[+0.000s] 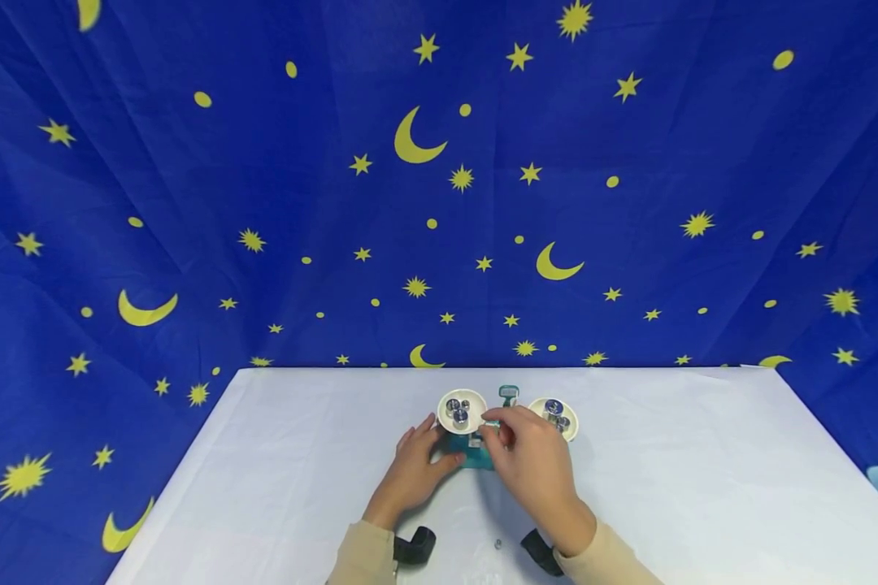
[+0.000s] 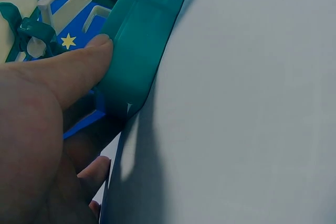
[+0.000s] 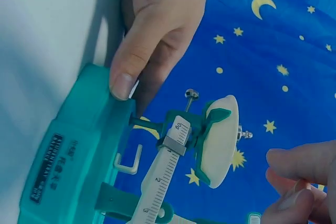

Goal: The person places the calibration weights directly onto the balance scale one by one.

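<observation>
A teal tray balance [image 1: 477, 458] stands near the middle of the table, its front lettering readable in the right wrist view. My left hand [image 1: 413, 470] grips the left end of its base [image 2: 139, 51], thumb on the front edge, other fingers behind. Several shiny metal weights [image 1: 460, 418] sit in the left white pan [image 1: 475, 413]; more weights [image 1: 553, 407] lie in the right pan [image 1: 574, 424], partly hidden by my right hand [image 1: 540, 455]. That hand hovers over the beam with bent fingers, thumb and index fingertips apart. A slider [image 3: 175, 146] sits on the graduated beam [image 3: 157, 182].
One tiny metal piece [image 1: 497, 543] lies on the white table [image 1: 702, 487] between my forearms. Black straps [image 1: 417, 546] show beside both wrists. Behind the table hangs a blue cloth [image 1: 483, 211] with yellow stars and moons.
</observation>
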The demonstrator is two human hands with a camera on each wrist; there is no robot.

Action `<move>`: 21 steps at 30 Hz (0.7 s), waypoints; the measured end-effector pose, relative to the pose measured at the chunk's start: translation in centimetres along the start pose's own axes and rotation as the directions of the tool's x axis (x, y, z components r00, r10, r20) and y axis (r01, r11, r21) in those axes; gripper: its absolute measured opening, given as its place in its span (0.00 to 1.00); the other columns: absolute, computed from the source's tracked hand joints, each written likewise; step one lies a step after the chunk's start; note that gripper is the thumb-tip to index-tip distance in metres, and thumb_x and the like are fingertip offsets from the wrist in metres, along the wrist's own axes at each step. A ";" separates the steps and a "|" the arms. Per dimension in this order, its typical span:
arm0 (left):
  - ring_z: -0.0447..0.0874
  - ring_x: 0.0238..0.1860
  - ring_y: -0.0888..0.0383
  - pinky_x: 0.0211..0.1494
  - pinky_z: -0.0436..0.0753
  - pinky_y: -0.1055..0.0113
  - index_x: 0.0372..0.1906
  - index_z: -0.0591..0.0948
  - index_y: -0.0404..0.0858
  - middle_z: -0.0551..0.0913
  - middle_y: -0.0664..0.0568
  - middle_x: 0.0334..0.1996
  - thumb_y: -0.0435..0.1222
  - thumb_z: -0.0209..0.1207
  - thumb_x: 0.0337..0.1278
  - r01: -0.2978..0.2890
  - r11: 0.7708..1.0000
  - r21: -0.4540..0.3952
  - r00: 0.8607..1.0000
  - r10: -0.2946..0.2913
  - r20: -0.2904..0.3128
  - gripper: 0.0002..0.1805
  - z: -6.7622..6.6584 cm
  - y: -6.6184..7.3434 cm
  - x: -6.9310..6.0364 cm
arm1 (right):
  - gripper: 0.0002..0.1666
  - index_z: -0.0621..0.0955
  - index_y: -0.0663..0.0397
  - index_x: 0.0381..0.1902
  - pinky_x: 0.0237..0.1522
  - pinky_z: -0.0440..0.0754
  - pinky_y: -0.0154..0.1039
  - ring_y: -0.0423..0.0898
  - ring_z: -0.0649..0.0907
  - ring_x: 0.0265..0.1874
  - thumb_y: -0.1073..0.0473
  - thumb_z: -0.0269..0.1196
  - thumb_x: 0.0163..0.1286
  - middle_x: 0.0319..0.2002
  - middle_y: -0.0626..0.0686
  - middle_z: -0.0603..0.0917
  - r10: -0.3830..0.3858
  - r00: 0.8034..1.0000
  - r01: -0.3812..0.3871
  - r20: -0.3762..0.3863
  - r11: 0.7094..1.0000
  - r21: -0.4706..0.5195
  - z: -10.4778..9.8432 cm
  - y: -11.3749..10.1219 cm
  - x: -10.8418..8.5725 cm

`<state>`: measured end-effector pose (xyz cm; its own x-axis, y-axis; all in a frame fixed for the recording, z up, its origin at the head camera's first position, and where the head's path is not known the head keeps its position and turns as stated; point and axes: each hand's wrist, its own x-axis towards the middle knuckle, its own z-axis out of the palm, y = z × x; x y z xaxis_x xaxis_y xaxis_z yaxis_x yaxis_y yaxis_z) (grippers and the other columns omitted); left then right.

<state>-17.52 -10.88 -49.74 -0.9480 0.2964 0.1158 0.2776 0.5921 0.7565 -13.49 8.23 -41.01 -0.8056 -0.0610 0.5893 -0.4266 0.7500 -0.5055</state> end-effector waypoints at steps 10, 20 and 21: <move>0.58 0.75 0.38 0.78 0.48 0.39 0.68 0.73 0.30 0.71 0.35 0.69 0.50 0.63 0.64 0.002 1.000 -0.010 1.000 -0.002 -0.006 0.36 0.3 -0.2 -0.2 | 0.11 0.89 0.51 0.32 0.20 0.66 0.27 0.29 0.65 0.18 0.67 0.78 0.51 0.18 0.34 0.68 -0.022 1.000 0.021 0.010 0.998 0.055 -0.8 0.7 -1.7; 0.59 0.75 0.37 0.78 0.49 0.39 0.68 0.74 0.30 0.71 0.35 0.69 0.50 0.64 0.63 0.000 1.000 -0.007 1.000 0.000 -0.016 0.36 0.1 -0.2 0.0 | 0.12 0.87 0.49 0.29 0.19 0.69 0.27 0.29 0.67 0.18 0.68 0.78 0.51 0.19 0.32 0.68 0.050 0.994 -0.062 0.092 0.990 0.127 -1.4 1.3 -3.4; 0.59 0.75 0.37 0.78 0.49 0.39 0.68 0.74 0.30 0.71 0.35 0.69 0.49 0.64 0.63 -0.001 1.000 -0.005 1.000 0.001 -0.017 0.35 0.1 -0.2 0.1 | 0.12 0.87 0.48 0.29 0.19 0.69 0.27 0.29 0.67 0.18 0.68 0.78 0.51 0.19 0.32 0.68 0.055 0.994 -0.068 0.098 0.989 0.133 -1.4 1.3 -3.5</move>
<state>-17.62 -10.89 -49.96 -0.9502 0.2843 0.1275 0.2778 0.5878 0.7598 -10.61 10.34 -42.87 -0.8642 -0.0836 0.4962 -0.4218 0.6581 -0.6237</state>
